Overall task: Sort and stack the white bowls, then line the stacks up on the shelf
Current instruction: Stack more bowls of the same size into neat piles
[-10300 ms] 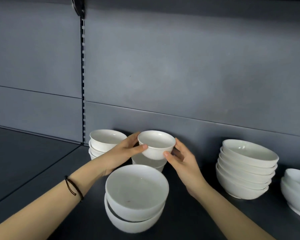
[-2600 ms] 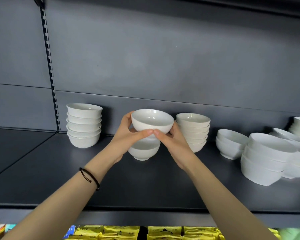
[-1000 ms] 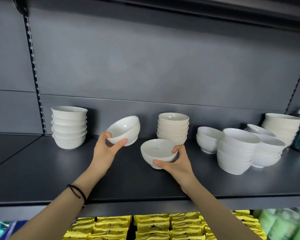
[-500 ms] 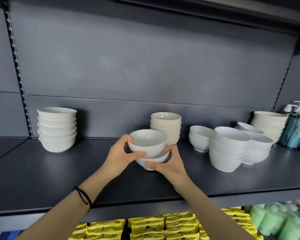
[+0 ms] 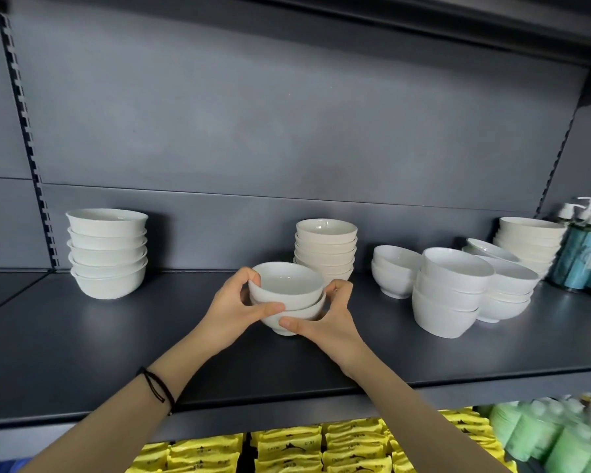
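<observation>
Two nested bowls (image 5: 287, 295) sit just in front of the middle stack (image 5: 325, 254), with the left hand (image 5: 234, 307) and right hand (image 5: 328, 319) curled round them. Right of that stack, the mixed piles (image 5: 451, 295) look unsorted and unaligned.

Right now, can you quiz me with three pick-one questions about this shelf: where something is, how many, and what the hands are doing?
1. Where do the pump bottles stand? A. Far right on the shelf. B. Its far left end. C. Inside a bowl.
2. How many bowls make the small stack between the hands? A. One. B. Two. C. Five.
3. What are the left hand and right hand doing? A. Hanging free. B. Both gripping the small stack. C. Clapping.
Answers: 1 A, they show at the picture's right edge; 2 B, one bowl nests in another; 3 B, both hands' fingers curl round it.
</observation>
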A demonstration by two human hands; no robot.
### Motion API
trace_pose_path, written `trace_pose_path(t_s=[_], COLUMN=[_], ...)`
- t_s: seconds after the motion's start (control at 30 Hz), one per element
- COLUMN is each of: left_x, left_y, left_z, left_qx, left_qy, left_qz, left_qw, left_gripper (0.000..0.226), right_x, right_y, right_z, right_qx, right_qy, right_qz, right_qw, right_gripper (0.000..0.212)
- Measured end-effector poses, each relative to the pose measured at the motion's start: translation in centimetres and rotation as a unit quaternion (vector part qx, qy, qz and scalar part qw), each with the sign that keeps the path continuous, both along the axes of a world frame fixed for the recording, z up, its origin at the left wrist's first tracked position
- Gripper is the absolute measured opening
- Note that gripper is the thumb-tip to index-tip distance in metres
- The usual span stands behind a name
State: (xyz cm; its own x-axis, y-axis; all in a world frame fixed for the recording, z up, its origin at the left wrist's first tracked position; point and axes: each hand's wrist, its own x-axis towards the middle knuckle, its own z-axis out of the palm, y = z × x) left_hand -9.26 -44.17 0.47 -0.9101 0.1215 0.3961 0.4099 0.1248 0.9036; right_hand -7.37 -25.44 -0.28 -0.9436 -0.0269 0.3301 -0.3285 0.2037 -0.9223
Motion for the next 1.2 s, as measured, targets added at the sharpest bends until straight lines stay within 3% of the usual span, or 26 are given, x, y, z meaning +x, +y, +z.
trace_pose_path(t_s=[0.17, 0.3, 0.43, 0.6, 0.77, 0.97, 1.2], left_x=[0.0, 0.1, 0.3, 0.4, -0.6, -1.4, -3.4], left_y=[-0.3, -0.3, -0.5, -0.2, 2.0, 4.9, 7.7], left_z=[0.0, -0.2, -0.4, 0.3, 4.8, 10.4, 14.0], left_qx=[0.001, -0.002, -0.010, 0.019, 0.043, 0.096, 0.097], left_qy=[-0.003, -0.007, -0.033, -0.027, 0.035, 0.096, 0.116], left_qz=[0.010, -0.017, -0.077, -0.063, -0.053, -0.025, -0.028], left_qw=[1.000, 1.000, 0.996, 0.998, 0.997, 0.990, 0.988], left_gripper=[0.052, 0.049, 0.075, 0.077, 0.081, 0.088, 0.091], right_x=[-0.7, -0.9, -1.0, -1.3, -1.9, -2.5, -2.7], right_y=[-0.5, -0.4, -0.1, 0.9, 2.6, 4.9, 8.0], right_z=[-0.3, -0.5, -0.6, -0.4, 3.9, 10.4, 14.9], right_qx=[-0.007, -0.020, -0.011, 0.005, -0.027, 0.002, 0.042], right_qy=[0.001, 0.011, 0.025, 0.012, 0.060, 0.137, 0.159], right_qz=[0.015, 0.039, 0.055, 0.038, 0.016, -0.040, -0.037], right_qw=[1.000, 0.999, 0.998, 0.999, 0.998, 0.990, 0.986], right_gripper=[0.092, 0.090, 0.084, 0.083, 0.094, 0.086, 0.080])
